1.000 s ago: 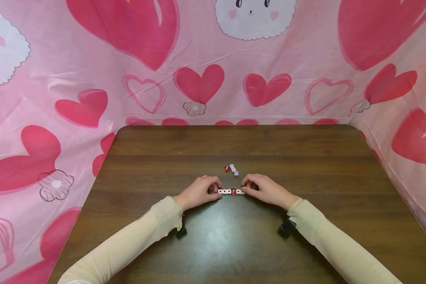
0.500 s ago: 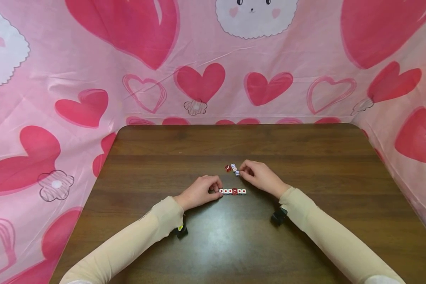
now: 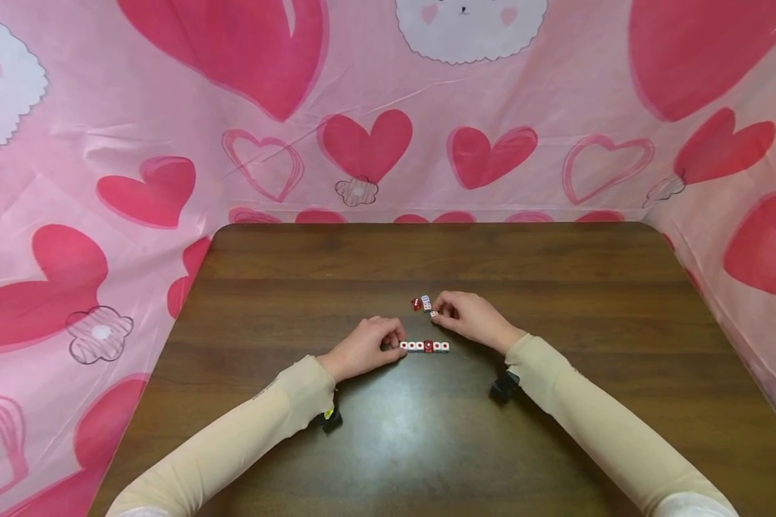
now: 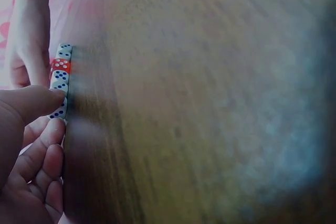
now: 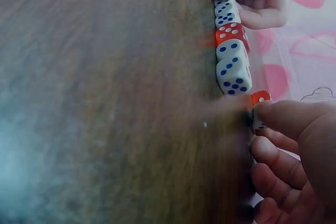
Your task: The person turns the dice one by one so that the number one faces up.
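We've got a dark brown wood-grain table (image 3: 388, 459), grain running L–R, far corners rounded, w/ a pale glare patch nr the middle of the part we see; its near edge is out of frame. Pink cloth (image 3: 420, 93) printed w/ red hearts, outline hearts & white scalloped shapes hangs behind the far edge and along the L & R edges, w/ a few creases. Dice row (image 3: 420, 347) lies approx midway btwn L & R edges, roughly parallel to the far edge: six dice side by side, five white plus a red one (image 3: 428, 347) 4th from the L; white ones each show a single red dot up top, and the wrist views show blue pips on their sides. L hand (image 3: 362, 346) has its grip on the row's L end, thumb along the near side. R hand (image 3: 475, 316) is a bit nearer the far edge, its grip pinching a white die (image 3: 434, 314) btwn thumb & fingers; can't tell if that die touches the table. Just beside it, toward the far edge, we see a loose red die (image 3: 417, 304) & two white dice (image 3: 427, 303). Cream sleeves (image 3: 575, 391) on both arms, w/ a small black device (image 3: 505, 388) at each wrist.
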### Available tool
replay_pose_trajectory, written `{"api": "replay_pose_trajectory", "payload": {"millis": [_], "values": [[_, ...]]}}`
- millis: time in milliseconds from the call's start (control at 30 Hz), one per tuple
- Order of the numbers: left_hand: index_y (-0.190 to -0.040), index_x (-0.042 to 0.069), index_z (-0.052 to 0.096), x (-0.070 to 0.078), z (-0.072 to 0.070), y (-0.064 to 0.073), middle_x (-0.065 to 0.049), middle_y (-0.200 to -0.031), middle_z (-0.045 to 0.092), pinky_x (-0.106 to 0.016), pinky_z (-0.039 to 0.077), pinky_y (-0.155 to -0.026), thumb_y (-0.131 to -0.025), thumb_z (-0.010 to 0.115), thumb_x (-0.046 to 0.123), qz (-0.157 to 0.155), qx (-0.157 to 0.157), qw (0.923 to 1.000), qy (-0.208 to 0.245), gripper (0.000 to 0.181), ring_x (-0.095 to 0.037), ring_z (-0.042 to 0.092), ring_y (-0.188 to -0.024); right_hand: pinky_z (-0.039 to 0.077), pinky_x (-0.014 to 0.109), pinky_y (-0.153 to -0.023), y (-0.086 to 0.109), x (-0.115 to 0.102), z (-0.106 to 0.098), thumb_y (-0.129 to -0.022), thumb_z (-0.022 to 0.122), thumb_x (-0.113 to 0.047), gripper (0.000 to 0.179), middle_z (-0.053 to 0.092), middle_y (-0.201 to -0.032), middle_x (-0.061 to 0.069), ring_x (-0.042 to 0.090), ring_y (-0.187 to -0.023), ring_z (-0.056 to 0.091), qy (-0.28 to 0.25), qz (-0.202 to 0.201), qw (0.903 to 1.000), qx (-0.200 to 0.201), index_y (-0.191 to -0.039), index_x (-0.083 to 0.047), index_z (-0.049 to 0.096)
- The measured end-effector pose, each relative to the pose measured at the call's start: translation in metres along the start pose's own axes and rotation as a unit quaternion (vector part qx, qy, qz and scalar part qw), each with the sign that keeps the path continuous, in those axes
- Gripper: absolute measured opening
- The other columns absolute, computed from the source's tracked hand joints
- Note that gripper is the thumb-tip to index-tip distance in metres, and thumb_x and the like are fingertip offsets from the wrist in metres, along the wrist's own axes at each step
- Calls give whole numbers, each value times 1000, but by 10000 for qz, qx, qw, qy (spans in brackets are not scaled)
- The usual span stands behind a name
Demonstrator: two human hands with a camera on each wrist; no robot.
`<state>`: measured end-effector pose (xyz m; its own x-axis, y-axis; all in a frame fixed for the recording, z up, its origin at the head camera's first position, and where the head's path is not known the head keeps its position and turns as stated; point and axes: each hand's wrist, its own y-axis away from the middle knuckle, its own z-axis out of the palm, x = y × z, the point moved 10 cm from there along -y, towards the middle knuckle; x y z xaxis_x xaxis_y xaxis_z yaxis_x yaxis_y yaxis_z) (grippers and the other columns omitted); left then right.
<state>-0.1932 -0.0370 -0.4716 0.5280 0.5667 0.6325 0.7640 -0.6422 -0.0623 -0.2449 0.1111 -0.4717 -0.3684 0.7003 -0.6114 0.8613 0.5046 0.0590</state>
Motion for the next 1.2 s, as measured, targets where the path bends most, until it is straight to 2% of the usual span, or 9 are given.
{"api": "replay_pose_trajectory", "payload": {"millis": [167, 433, 667, 900, 1200], "values": [[-99, 15, 66, 0, -2, 0, 8, -85, 66, -35, 45, -87, -93, 79, 16, -46, 1, 10000, -19, 14, -12, 57, -86, 44, 31, -68, 1, -1, 0, -96, 76, -23, 15, 60, -82, -4, 12, -72, 53, 41, -73, 10000, 24, -107, -15, 69], [-97, 16, 66, 1, -5, 1, 10, -83, 63, -35, 44, -87, -93, 79, 18, -101, 27, 9998, -142, 14, -12, 56, -86, 44, 30, -65, 2, -6, -3, -97, 74, -26, 15, 60, -79, -5, 9, -69, 52, 97, -286, 9991, 305, -104, -13, 70], [-96, 15, 67, 1, -7, 1, 10, -82, 64, -36, 45, -88, -92, 79, 17, -71, 105, 9998, -181, 13, -12, 56, -85, 44, 30, -69, 4, -9, -2, -96, 76, -18, 12, 57, -80, -6, 10, -72, 51, 28, -545, 9985, 61, -104, -15, 68], [-96, 16, 66, 2, -7, 1, 11, -82, 64, -38, 45, -90, -92, 79, 17, -53, 142, 9998, -151, 13, -12, 56, -85, 45, 31, -72, 7, -8, -2, -95, 76, -15, 13, 57, -83, -5, 11, -76, 51, 30, -646, 9979, 27, -105, -14, 68], [-97, 16, 66, 5, -2, 4, 11, -83, 63, -38, 43, -90, -93, 78, 18, -29, 71, 9999, -96, 13, -11, 54, -85, 46, 29, -70, 30, -6, 2, -95, 77, -14, 12, 53, -81, -7, 9, -76, 50, 227, -778, 9966, -144, -100, -15, 66]]}}
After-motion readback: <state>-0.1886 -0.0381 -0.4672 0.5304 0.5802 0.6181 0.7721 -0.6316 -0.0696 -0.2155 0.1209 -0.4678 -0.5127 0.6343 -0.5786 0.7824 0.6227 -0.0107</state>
